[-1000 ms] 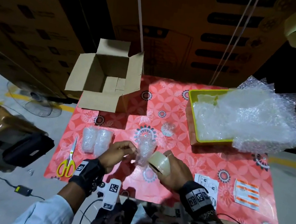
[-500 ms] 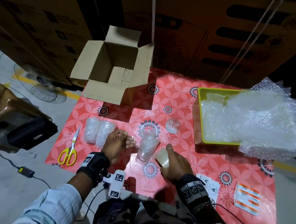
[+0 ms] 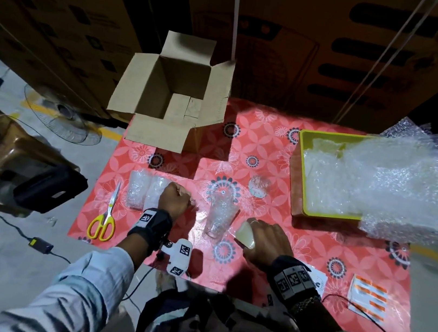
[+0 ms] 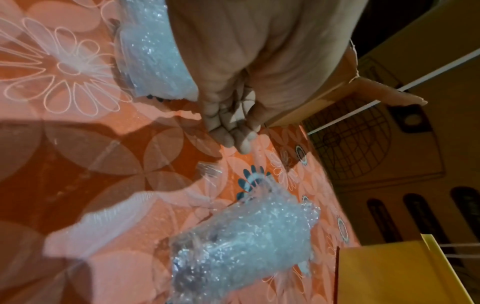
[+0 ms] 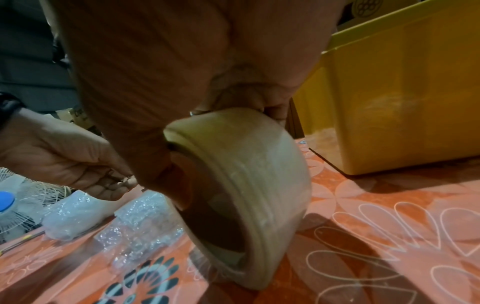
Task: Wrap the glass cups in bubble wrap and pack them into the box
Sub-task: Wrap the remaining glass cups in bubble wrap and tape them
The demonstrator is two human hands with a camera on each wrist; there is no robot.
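A roll of clear tape (image 3: 246,234) is gripped by the right hand (image 3: 265,245), thumb through its core. The left hand (image 3: 174,201) is held with fingertips (image 4: 235,133) pinched together; what they pinch cannot be told. One bubble-wrapped cup (image 3: 219,215) stands between the hands on the red tablecloth (image 3: 314,245). Two wrapped cups (image 3: 142,193) lie left of it. The open cardboard box (image 3: 170,101) is placed at the far edge.

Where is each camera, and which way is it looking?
Head: worn up high, looks down at the table; both forearms and hands show.
Left wrist: looks along the left hand to its curled fingers.
Right wrist: looks along the right hand gripping the tape roll.
Both wrist views share the wrapped cup and yellow tray.
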